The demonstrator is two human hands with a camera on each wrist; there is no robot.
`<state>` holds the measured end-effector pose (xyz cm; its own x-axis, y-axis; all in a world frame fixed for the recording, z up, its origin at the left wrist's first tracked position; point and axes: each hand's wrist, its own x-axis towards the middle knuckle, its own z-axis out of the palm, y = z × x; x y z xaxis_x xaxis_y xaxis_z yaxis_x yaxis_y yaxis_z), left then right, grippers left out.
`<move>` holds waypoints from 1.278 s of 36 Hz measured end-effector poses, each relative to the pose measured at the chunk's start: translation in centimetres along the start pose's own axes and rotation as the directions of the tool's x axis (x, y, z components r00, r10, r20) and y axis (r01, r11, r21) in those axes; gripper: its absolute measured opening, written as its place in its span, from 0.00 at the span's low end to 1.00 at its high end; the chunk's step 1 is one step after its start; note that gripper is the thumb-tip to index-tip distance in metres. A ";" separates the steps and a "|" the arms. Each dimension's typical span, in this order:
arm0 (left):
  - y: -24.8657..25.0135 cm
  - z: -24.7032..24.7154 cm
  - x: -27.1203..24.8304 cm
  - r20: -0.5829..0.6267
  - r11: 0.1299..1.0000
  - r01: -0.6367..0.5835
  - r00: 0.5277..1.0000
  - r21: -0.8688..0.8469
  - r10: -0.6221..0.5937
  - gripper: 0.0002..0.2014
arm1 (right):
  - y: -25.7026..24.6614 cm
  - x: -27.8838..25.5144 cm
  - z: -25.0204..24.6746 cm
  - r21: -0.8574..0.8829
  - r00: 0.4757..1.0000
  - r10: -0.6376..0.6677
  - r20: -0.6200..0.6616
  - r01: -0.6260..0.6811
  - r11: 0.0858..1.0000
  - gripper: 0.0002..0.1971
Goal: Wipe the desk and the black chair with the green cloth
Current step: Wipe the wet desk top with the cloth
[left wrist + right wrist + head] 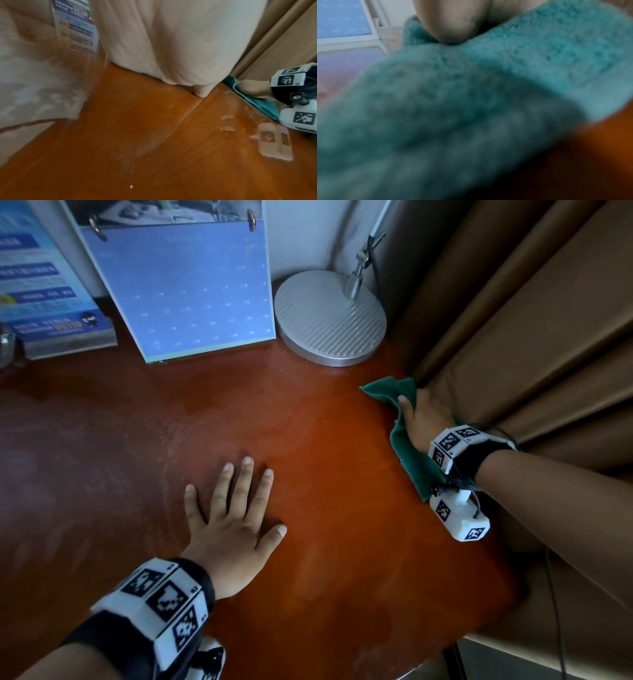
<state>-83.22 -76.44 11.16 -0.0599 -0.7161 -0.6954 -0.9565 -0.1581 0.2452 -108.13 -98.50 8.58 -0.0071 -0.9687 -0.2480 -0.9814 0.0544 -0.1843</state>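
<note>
Right hand [424, 419] | atop green cloth [409, 460] | desk [308, 440] right edge

Straight ahead of the left hand [233, 518], past its fingertips, a blue calendar [191, 289] carries faint white day numbers. One row reads 10 to 16, the next runs up to 23, and the lowest full row ends in 28, 29, 30. Far out to that hand's left, a blue leaflet [37, 278] bears white lines of characters and a yellow number, all too blurred to read. Both wristbands [164, 601] carry black-and-white square code markers; the tiny print beside them cannot be read.
</note>
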 end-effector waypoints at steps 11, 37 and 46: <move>0.3 0.1 0.2 0.003 0.999 0.035 0.999 0.020 -0.035 0.34 | 1.7 0.3 -2.1 -0.134 0.991 0.095 -0.090 -0.107 0.985 0.16; 0.4 0.0 0.1 -0.011 0.997 0.053 0.999 0.053 -0.053 0.34 | 0.1 -6.7 -6.6 0.410 0.874 -0.066 -0.481 0.290 0.865 0.18; 0.4 0.0 0.2 -0.017 0.996 0.062 0.998 0.061 -0.061 0.35 | 3.8 -9.2 -2.1 0.059 0.995 -0.079 -0.061 0.082 0.995 0.26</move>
<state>-83.62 -76.65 11.17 0.0036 -0.7167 -0.6974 -0.9740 -0.1604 0.1598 -112.22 -89.89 12.12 0.0584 -0.9830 -0.1740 -0.9655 -0.0113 -0.2603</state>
